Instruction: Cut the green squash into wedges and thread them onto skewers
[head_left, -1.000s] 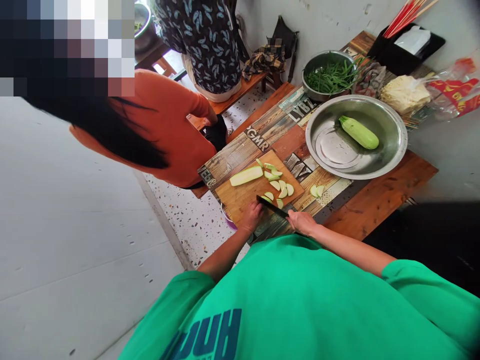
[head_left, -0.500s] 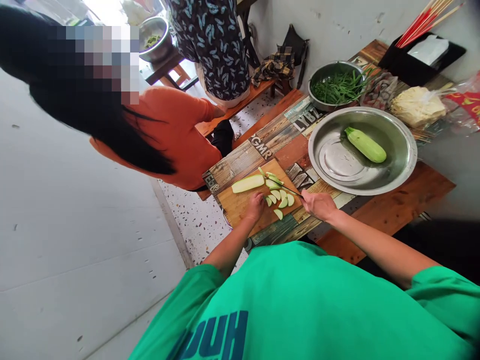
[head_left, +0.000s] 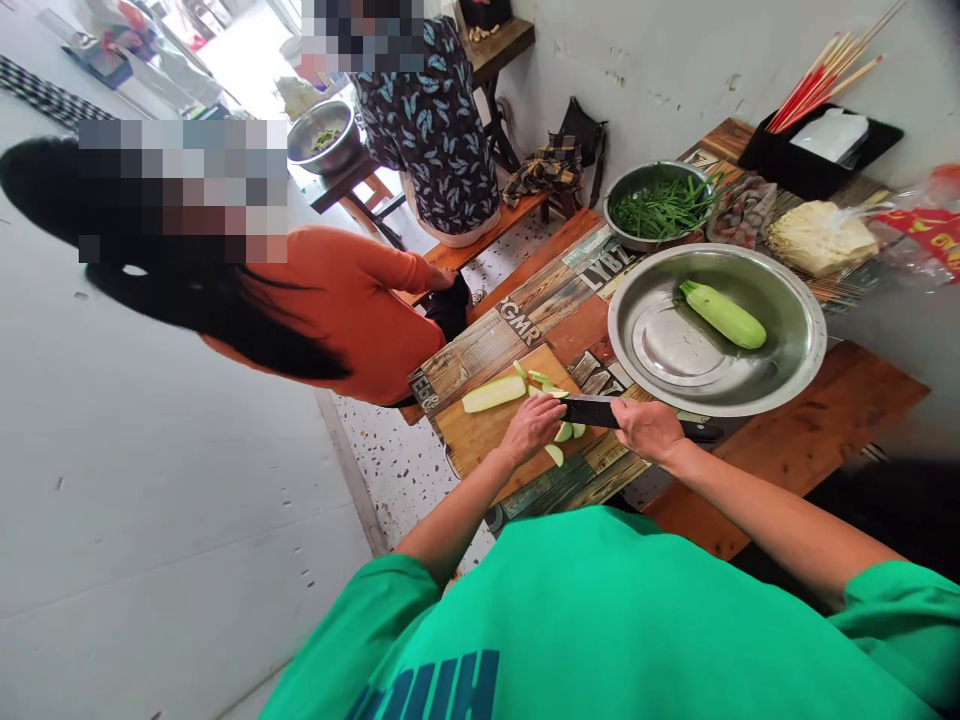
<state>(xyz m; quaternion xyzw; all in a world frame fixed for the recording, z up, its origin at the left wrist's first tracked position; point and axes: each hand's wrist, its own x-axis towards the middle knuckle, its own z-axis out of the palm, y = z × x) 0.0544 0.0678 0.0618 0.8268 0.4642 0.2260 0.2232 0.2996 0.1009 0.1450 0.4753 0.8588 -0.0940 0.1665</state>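
Grasping knife [head_left: 596, 412] in right hand [head_left: 649, 430], left hand [head_left: 529, 425] at blade [head_left: 581, 410], grip unclear, "GMR" tabletop [head_left: 519, 322]

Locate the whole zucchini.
Head view, right of centre: the whole zucchini lies in the large metal basin, beyond the right hand.

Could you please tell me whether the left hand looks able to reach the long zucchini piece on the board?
Probably yes: the zucchini piece lies close to the left hand, with nothing visible between them.
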